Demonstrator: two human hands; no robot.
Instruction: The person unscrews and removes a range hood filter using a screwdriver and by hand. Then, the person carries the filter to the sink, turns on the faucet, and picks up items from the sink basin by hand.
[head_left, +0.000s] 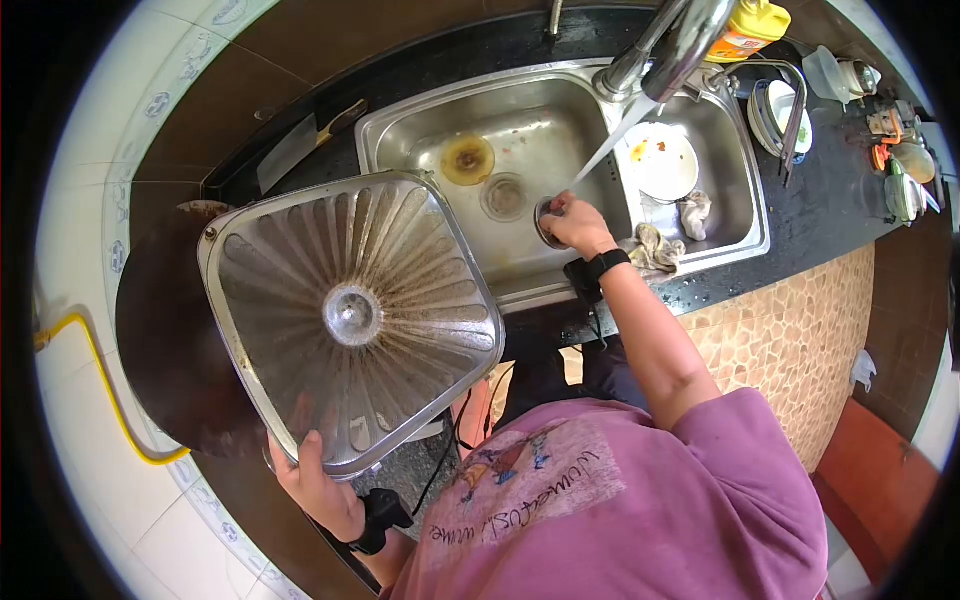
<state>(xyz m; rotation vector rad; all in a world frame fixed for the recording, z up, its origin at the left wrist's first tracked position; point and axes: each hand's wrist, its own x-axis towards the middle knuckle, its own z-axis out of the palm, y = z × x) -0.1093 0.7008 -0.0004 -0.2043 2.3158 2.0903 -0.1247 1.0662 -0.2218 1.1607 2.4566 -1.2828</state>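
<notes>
My left hand (pixel 318 488) grips the near corner of a large square metal lid (pixel 420 270), thumb on top and fingers partly hidden beneath. The lid has radiating ribs, brown stains and a round raised centre, and it overlaps the left side of the sink. Over the large basin (pixel 540 120), my right hand (pixel 580 225) is closed on a small round dark-rimmed thing (pixel 545 222), mostly covered by the fingers. A stream of water (pixel 612 145) from the tap (pixel 690 50) falls at that hand. A yellowish round patch (pixel 468 159) lies near the drain (pixel 503 197).
The smaller basin (pixel 735 130) holds a stained white plate (pixel 662 165) and a crumpled cloth (pixel 695 213); another cloth (pixel 655 248) lies on its rim. A cleaver (pixel 290 150) rests behind the sink. Bowls (pixel 765 115), a yellow bottle (pixel 750 28) and jars (pixel 905 195) stand right.
</notes>
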